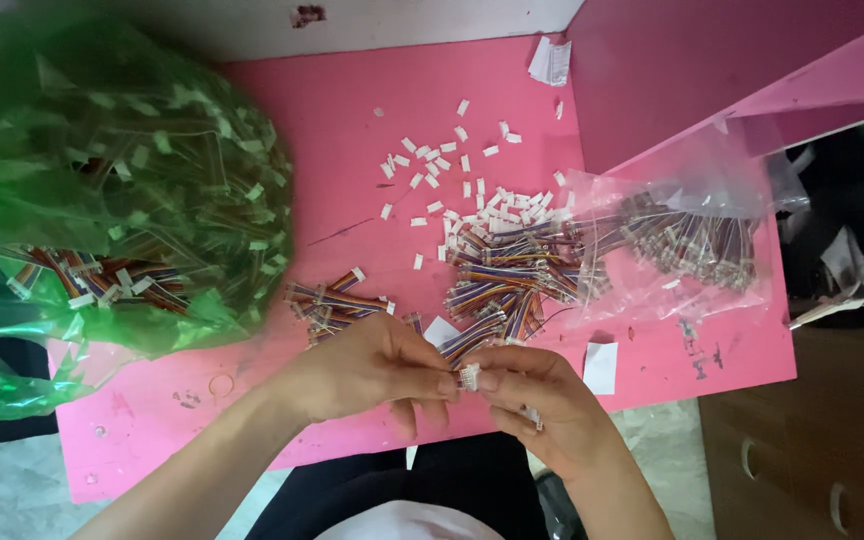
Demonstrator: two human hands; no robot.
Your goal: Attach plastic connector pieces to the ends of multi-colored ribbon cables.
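My left hand (367,368) and my right hand (537,395) meet near the front edge of a pink table (352,130). Between their fingertips they pinch a small white plastic connector (469,377). Short coloured wires run from it up between the hands. A second white piece shows under my right palm. Just beyond the hands lies a pile of rainbow-coloured wire harnesses (512,275). A smaller bunch of harnesses (332,303) lies left of it. Loose white connector housings (457,175) are scattered further back.
A large green plastic bag (102,190) full of harnesses covers the table's left side. A clear bag (682,240) with more harnesses lies at the right. A white paper scrap (600,366) lies near the front edge. A brown cabinet (812,450) stands at the lower right.
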